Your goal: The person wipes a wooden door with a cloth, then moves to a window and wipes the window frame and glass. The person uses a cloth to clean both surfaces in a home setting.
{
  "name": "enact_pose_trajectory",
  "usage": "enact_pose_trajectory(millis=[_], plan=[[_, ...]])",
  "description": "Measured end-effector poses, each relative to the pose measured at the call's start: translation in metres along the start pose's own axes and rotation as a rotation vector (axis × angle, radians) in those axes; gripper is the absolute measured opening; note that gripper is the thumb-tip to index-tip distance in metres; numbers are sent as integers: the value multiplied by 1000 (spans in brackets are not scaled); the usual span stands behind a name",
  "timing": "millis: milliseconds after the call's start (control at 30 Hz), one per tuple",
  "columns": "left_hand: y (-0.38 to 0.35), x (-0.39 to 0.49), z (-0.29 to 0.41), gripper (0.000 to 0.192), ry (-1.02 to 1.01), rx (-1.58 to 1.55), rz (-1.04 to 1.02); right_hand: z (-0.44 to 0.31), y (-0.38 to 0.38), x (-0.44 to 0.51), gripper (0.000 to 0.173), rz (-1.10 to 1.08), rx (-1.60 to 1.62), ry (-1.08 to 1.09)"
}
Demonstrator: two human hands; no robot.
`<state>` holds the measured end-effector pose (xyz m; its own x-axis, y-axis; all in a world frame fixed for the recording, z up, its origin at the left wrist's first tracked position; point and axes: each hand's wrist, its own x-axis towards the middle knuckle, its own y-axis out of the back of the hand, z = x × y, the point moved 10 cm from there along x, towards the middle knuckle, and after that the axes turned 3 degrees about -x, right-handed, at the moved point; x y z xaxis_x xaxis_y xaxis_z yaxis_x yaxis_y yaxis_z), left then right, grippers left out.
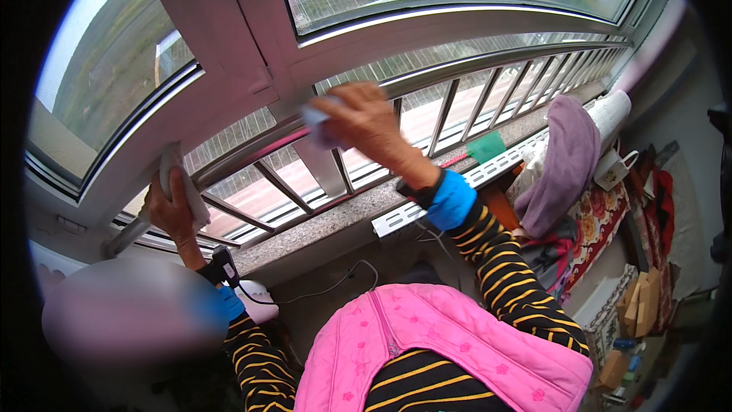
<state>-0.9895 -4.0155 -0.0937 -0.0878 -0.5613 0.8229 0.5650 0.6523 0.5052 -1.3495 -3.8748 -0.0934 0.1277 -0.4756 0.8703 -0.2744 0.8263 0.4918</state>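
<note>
A stainless steel railing [434, 73] runs across the inside of the window. On the left my left hand [167, 206] grips a pale grey cloth [194, 195], which lies over the rail's end part beside the window frame. My right hand [366, 123], blurred, has its fingers closed on a light bluish cloth [321, 120] at the top rail, close to the middle post. Whether this cloth presses on the metal is not clear. Upright bars [283, 188] stand below the rail, above a speckled stone sill [320, 226].
A green fly swatter [486, 148] lies on the sill. Below it runs a white slotted radiator [400, 219]. A purple towel [557, 166], a white power strip [615, 169] and cardboard pieces [640, 303] are on the right. A grey cable [309, 297] trails from my left wrist.
</note>
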Motion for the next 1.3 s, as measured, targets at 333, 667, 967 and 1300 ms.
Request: enact_pose_trajectory(millis=[333, 667, 967, 1300], plan=[[0, -2, -4, 45, -3, 30, 43, 211, 113, -68, 22, 60, -437, -280], [3, -3, 5, 45, -24, 38, 70, 93, 58, -46, 28, 141, -229, -211], [3, -5, 2, 43, 10, 21, 75, -92, -57, 33, 40, 14, 137, -46], [1, -4, -1, 41, 0, 44, 60, -97, -67, 38, 44, -127, 258, 66]])
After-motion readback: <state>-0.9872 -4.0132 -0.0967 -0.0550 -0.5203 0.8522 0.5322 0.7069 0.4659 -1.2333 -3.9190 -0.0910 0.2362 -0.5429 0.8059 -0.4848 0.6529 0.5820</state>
